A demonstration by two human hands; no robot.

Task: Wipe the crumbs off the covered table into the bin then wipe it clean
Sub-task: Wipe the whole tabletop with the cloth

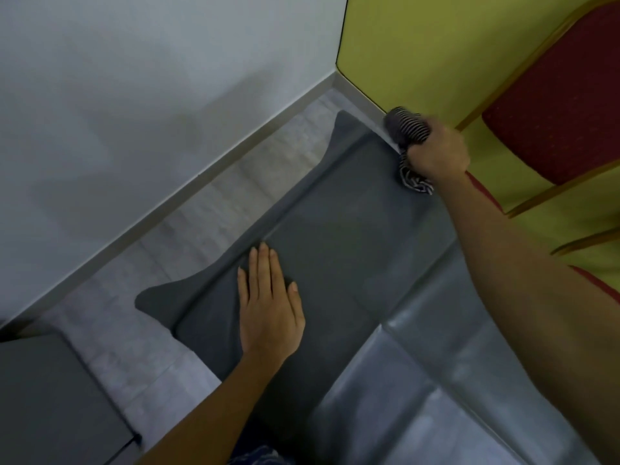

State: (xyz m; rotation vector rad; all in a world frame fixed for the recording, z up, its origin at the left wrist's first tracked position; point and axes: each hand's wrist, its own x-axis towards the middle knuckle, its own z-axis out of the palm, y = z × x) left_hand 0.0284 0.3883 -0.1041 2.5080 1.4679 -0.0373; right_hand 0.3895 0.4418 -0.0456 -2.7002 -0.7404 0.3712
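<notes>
i have my left hand point(268, 307) flat, fingers straight, by the left edge of the covered table point(342, 226), likely to pin its grey cover taut, while my right hand point(439, 152) grips the bunched striped cloth point(406, 129) at the far right corner, seemingly poised to sweep.

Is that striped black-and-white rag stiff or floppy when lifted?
Probably floppy: the striped black-and-white rag bunches up in the right hand, a loose end crumpled below it. Likely light too, since one fist wraps it.
</notes>
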